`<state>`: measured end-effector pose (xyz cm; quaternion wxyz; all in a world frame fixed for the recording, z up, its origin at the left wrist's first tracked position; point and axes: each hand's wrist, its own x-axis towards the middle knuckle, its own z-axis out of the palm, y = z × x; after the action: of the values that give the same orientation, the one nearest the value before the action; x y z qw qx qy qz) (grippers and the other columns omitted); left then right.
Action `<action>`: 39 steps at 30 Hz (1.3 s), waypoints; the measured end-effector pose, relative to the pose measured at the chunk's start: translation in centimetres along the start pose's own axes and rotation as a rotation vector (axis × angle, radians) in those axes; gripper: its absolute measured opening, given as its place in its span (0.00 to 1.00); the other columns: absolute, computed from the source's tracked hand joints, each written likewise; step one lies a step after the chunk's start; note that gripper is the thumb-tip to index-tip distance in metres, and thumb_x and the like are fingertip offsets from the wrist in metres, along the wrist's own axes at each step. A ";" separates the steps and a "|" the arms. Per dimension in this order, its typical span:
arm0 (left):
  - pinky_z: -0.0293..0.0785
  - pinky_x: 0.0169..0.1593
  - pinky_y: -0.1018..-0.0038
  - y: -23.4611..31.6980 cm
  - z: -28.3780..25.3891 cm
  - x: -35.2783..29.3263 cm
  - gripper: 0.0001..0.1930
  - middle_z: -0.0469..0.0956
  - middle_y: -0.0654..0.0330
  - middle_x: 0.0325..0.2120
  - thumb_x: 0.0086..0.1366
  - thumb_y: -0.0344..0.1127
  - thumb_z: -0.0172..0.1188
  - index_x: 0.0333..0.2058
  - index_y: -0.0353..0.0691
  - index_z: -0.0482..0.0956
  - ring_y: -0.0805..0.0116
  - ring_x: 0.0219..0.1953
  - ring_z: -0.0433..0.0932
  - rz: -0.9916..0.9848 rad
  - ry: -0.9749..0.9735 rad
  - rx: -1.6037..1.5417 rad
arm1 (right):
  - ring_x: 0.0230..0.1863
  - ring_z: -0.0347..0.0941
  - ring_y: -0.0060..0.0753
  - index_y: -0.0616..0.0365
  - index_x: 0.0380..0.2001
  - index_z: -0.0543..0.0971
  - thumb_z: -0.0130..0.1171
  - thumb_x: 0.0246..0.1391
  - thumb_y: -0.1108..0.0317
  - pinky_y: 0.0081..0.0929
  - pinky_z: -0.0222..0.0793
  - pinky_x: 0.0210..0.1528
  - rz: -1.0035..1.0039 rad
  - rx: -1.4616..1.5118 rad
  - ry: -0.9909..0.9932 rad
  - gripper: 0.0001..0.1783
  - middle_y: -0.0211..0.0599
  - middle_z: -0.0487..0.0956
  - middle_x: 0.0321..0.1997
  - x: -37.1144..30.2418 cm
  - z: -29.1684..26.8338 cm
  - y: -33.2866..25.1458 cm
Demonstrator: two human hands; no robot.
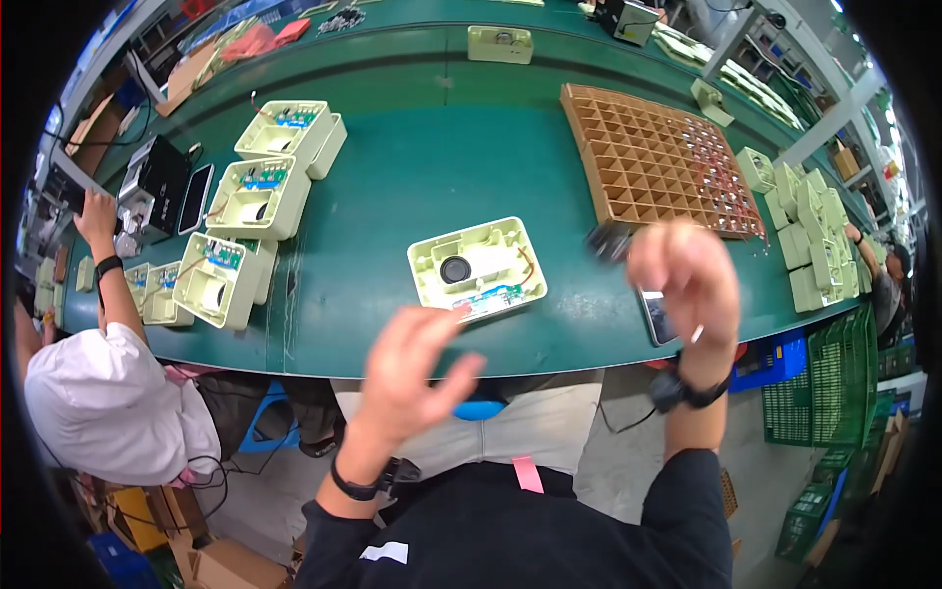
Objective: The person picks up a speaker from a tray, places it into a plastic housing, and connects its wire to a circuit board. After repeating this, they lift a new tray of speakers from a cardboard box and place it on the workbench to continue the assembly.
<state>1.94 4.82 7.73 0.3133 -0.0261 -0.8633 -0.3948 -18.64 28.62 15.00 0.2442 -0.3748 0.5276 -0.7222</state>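
Note:
In front of me on the green table lies a pale green plastic housing (pixel 429 257), open side up. Inside it are a round black part (pixel 454 270), a red wire and a blue-green circuit board (pixel 502 297) along the near edge. My left hand (pixel 407 368) is by the near edge of this housing, fingers spread and nothing in them. To the right, my right hand (pixel 687 275) is raised above the table, smeared by motion, with its fingers curled. A small dark object (pixel 610 241), also blurred, is at its fingertips; its kind is unclear.
A brown divided tray (pixel 628 177) holds small red-wired parts at the back right. Under my right hand lies a phone (pixel 657 317). Stacked housings stand left (pixel 257 196) and far right (pixel 814 236). Another housing (pixel 499 45) sits at the back. A co-worker (pixel 108 393) sits at left.

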 end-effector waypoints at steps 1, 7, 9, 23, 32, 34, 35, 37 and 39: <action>0.77 0.40 0.62 1.3 0.5 0.4 0.23 0.80 0.50 0.39 0.58 0.24 0.71 0.53 0.36 0.80 0.53 0.38 0.80 -0.030 -0.092 -0.106 | 0.34 0.70 0.34 0.56 0.22 0.67 0.50 0.70 0.63 0.33 0.68 0.44 0.061 0.072 -0.082 0.19 0.42 0.77 0.31 -0.8 1.6 1.1; 0.76 0.37 0.66 0.2 2.2 -1.4 0.23 0.80 0.53 0.37 0.56 0.28 0.75 0.51 0.36 0.80 0.58 0.36 0.80 -0.014 -0.233 -0.245 | 0.39 0.71 0.32 0.60 0.29 0.73 0.49 0.72 0.59 0.32 0.69 0.46 0.194 0.403 -0.244 0.19 0.45 0.77 0.36 -3.0 7.5 4.6; 0.75 0.36 0.69 -0.2 2.1 -2.2 0.23 0.80 0.55 0.36 0.55 0.27 0.76 0.49 0.36 0.80 0.64 0.37 0.80 -0.064 -0.194 -0.295 | 0.39 0.71 0.34 0.60 0.29 0.73 0.51 0.71 0.58 0.33 0.69 0.45 0.210 0.412 -0.150 0.19 0.45 0.77 0.36 -3.0 7.5 5.7; 0.68 0.63 0.59 -0.4 4.9 -2.1 0.44 0.62 0.47 0.61 0.63 0.34 0.69 0.73 0.36 0.55 0.51 0.62 0.67 -0.316 -0.226 -0.785 | 0.55 0.72 0.32 0.63 0.49 0.75 0.68 0.61 0.75 0.33 0.72 0.59 0.019 0.191 -0.105 0.16 0.41 0.72 0.53 -4.9 9.4 10.6; 0.70 0.60 0.57 -0.2 2.5 -2.0 0.39 0.72 0.43 0.51 0.63 0.38 0.67 0.69 0.34 0.62 0.43 0.54 0.72 -0.223 -0.354 -0.375 | 0.51 0.72 0.34 0.60 0.48 0.70 0.71 0.61 0.66 0.31 0.71 0.57 -0.067 -0.045 -0.102 0.21 0.43 0.73 0.50 -4.9 10.9 10.2; 0.71 0.59 0.57 -0.1 1.4 -1.9 0.38 0.73 0.43 0.49 0.62 0.39 0.68 0.68 0.35 0.64 0.43 0.53 0.73 -0.200 -0.399 -0.299 | 0.50 0.72 0.33 0.60 0.47 0.70 0.71 0.61 0.67 0.30 0.72 0.55 -0.047 -0.021 -0.129 0.20 0.43 0.74 0.48 -5.0 10.8 11.1; 0.71 0.58 0.58 0.8 0.2 -1.7 0.36 0.74 0.45 0.50 0.61 0.39 0.69 0.66 0.36 0.67 0.44 0.53 0.74 -0.277 -0.490 -0.199 | 0.50 0.72 0.32 0.59 0.47 0.69 0.70 0.61 0.68 0.29 0.72 0.54 -0.036 -0.002 -0.147 0.20 0.42 0.74 0.48 -4.9 10.9 11.3; 0.72 0.58 0.60 1.7 -1.4 -1.3 0.33 0.76 0.48 0.54 0.57 0.38 0.72 0.61 0.40 0.73 0.47 0.53 0.75 -0.419 -0.671 -0.004 | 0.48 0.72 0.31 0.59 0.47 0.69 0.70 0.62 0.68 0.30 0.72 0.52 0.028 0.063 -0.105 0.20 0.42 0.74 0.47 -5.1 10.7 11.4; 0.72 0.58 0.59 0.5 -1.6 -1.8 0.32 0.75 0.48 0.54 0.56 0.37 0.73 0.60 0.40 0.74 0.47 0.53 0.75 -0.388 -0.564 -0.005 | 0.44 0.73 0.30 0.58 0.48 0.69 0.70 0.62 0.67 0.30 0.72 0.50 0.160 0.206 -0.035 0.20 0.41 0.74 0.45 -5.2 10.6 11.3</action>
<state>4.38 4.40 7.90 -0.0185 0.0296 -0.9039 -0.4262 -7.55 22.66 4.53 0.3476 -0.3170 0.4743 -0.7441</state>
